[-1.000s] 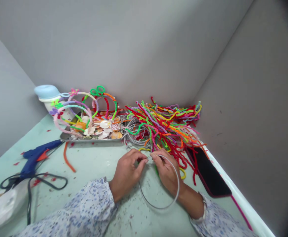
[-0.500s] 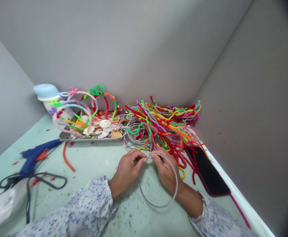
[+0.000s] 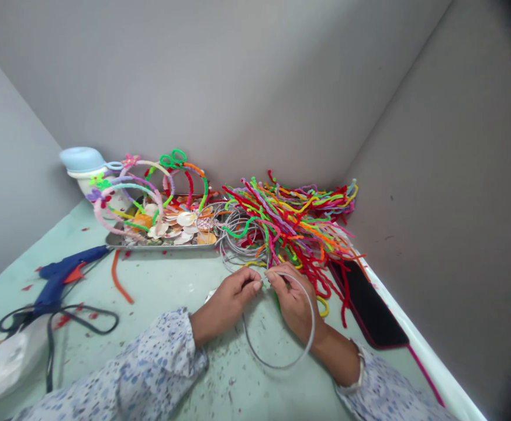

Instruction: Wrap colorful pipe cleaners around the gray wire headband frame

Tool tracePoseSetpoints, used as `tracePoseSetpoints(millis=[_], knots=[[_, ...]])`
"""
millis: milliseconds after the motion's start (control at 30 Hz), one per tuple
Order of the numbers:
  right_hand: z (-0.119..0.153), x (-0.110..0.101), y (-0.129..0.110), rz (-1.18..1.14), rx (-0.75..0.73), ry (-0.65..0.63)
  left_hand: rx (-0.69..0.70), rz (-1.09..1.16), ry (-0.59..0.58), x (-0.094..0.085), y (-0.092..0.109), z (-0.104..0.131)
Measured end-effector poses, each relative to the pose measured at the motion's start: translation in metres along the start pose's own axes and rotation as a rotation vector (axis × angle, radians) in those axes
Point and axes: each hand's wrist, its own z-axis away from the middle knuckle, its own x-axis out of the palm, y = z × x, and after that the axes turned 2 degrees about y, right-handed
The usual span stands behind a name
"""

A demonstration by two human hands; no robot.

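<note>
A thin grey wire hoop [image 3: 282,368] curves between my hands, its lower part over the table. My left hand [image 3: 229,298] pinches one end of the wire between thumb and forefinger. Close beside it, my right hand [image 3: 294,295] grips the other end, and the hoop loops over that hand. The two sets of fingertips almost meet. Just beyond them lie a coil of grey wires [image 3: 242,248] and a heap of coloured pipe cleaners [image 3: 282,216]; green and yellow ones show near my right hand.
A metal tray [image 3: 172,248] holds shells and wrapped hoops [image 3: 162,199], with a blue-lidded container [image 3: 82,161] behind. A blue glue gun [image 3: 56,280] and its cord lie left, near an orange pipe cleaner [image 3: 121,283]. A dark phone [image 3: 373,310] lies right.
My left hand has shifted very slightly, its wrist a little lower and to the left. My right hand and the hoop are nearly unchanged.
</note>
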Motion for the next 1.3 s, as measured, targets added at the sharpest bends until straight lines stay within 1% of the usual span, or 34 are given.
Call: tracePoseSetpoints(millis=[133,233,400,633,900,1133,1300], knots=[[-0.001,0.001,-0.002,0.000,0.000,0.013,-0.017,0.015,-0.006,0.002,-0.003,0.001],[0.000,0.001,-0.003,0.007,-0.001,-0.008,-0.036,-0.028,0.032,0.005,-0.005,0.000],[0.001,0.003,-0.005,0.016,-0.022,-0.026,-0.064,-0.125,0.116,0.009,-0.002,0.000],[0.000,0.004,-0.006,-0.003,-0.034,-0.038,0.023,-0.311,0.197,0.009,-0.002,0.003],[-0.001,0.003,-0.008,-0.007,-0.022,-0.052,0.088,-0.504,0.219,0.009,0.003,0.006],[-0.001,0.004,-0.008,-0.015,-0.027,-0.044,0.117,-0.584,0.227,0.008,0.005,0.005],[0.000,0.004,-0.003,0.022,-0.027,-0.041,0.141,-0.584,0.234,0.006,0.006,0.005]])
